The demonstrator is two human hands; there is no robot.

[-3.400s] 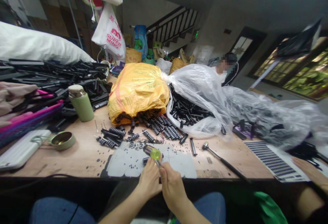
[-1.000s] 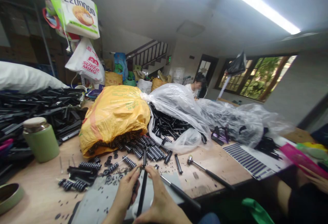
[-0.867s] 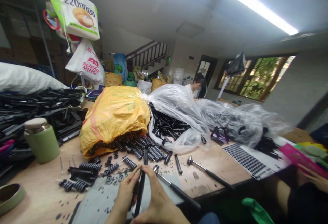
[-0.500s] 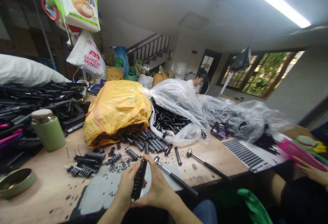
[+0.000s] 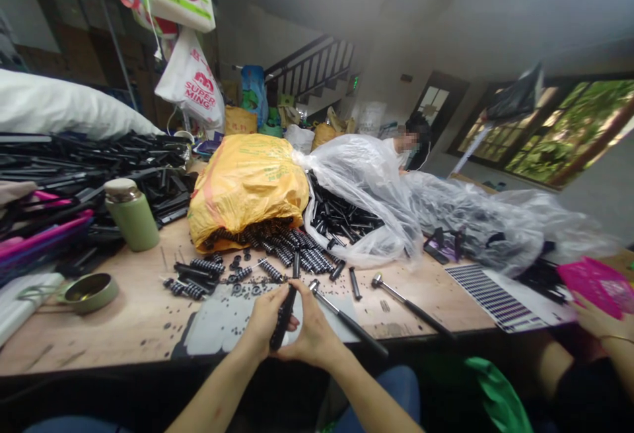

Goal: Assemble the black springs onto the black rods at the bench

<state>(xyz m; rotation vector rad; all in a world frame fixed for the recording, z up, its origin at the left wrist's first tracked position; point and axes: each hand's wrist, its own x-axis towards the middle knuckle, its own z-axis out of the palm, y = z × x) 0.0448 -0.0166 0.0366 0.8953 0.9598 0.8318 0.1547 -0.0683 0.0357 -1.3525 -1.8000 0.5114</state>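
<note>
Between both hands is a black studded rod (image 5: 284, 321), tilted, with a smooth thinner black end pointing up and away over the table edge. My left hand (image 5: 265, 317) is closed round its left side. My right hand (image 5: 313, 331) grips it from the right, thumb and fingers at its two ends. Beyond the hands lies a grey mat (image 5: 218, 319) strewn with small black rings and bits. Several black-and-silver ribbed rollers (image 5: 198, 288) lie left of it. Right of my hands are a hammer (image 5: 341, 314) and a second hammer (image 5: 411, 304), both black-handled.
A yellow sack (image 5: 252, 179) spills ribbed rollers; a clear plastic bag (image 5: 366, 175) holds black tubes. A green flask (image 5: 131, 215) and its cup (image 5: 90, 292) stand left. A sticker sheet (image 5: 495, 298) lies right. A co-worker's hand (image 5: 594, 321) holds a pink item (image 5: 597, 284); another person sits behind.
The view has shifted, so the table now appears further right and higher. Both hands still hold the black studded rod. The co-worker's pink item has tilted more upright.
</note>
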